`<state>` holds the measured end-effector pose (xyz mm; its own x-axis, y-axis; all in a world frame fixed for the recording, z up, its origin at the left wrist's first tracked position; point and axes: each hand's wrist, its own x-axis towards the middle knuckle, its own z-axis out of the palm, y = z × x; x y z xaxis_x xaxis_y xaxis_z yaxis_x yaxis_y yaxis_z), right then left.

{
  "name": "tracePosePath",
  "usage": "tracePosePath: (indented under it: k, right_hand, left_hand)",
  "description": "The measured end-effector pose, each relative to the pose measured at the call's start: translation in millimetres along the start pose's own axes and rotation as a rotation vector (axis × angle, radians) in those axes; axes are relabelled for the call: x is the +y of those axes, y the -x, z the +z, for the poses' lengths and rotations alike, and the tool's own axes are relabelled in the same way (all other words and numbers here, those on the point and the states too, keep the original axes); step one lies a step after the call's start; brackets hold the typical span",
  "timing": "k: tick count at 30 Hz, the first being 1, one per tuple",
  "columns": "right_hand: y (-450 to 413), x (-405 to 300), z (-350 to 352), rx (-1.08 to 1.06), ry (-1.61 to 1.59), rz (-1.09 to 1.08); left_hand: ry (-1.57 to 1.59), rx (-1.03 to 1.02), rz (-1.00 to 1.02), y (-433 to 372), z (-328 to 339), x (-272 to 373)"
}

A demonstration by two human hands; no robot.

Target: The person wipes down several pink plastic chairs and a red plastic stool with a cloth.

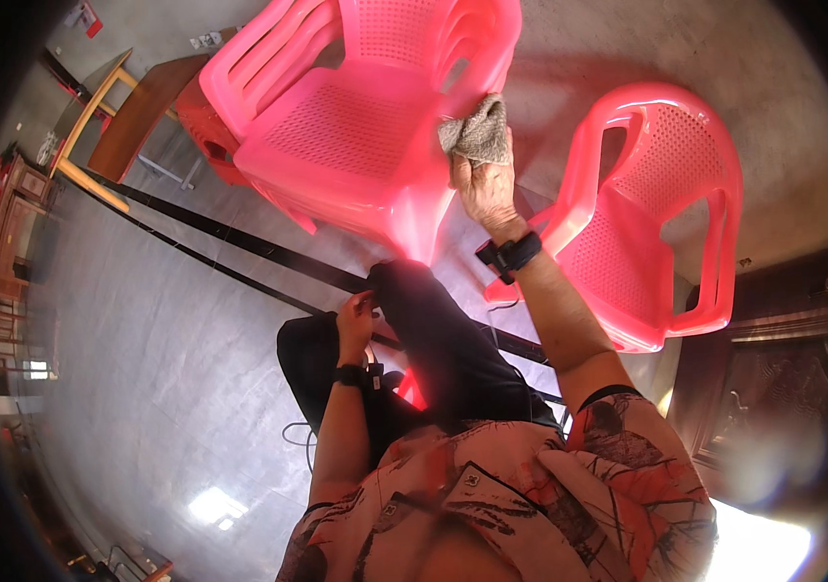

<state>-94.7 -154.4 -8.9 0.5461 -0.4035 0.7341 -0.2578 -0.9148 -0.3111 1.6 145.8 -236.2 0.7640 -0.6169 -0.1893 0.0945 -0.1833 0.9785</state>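
My right hand [487, 190] is closed on a bunched grey-brown cloth [481, 134]. The cloth lies against the right side of a pink plastic armchair [345, 124], near the base of its armrest; this chair looks like the top one of a stack. My left hand [356, 320] rests by my knees with its fingers partly curled, and nothing shows in it. Both wrists wear black bands with small devices. A second pink plastic armchair [621, 254] stands to the right of my right forearm.
A red plastic stool [204, 131] and a brown-topped table [145, 113] stand beyond the first chair's left side. Dark stripes [232, 236] cross the grey tiled floor [167, 349]. A dark carved wooden door [785, 385] is at the right. A thin cable [298, 434] hangs beside my left forearm.
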Motion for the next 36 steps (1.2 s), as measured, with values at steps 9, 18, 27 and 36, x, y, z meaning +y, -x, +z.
tracePosePath:
  k: [9,18,27,36]
  right_hand:
    - [-55.3,123.5,32.8,-0.008,0.217,-0.143]
    - [-102.5,195.4,48.5,-0.055,0.09,0.227]
    - [90.1,84.4,37.0,-0.312,0.254,-0.106]
    - [92.6,42.0,50.9,0.068,-0.731,0.694]
  left_hand:
    - [0.024,-0.005,-0.015,-2.4,-2.7,6.6]
    - [-0.005,-0.023,-0.063,-5.1,7.7,6.2]
    - [-0.077,-0.034,-0.043,7.4,11.4,19.5]
    - [-0.093,-0.066,-0.126,3.1,17.7,16.0]
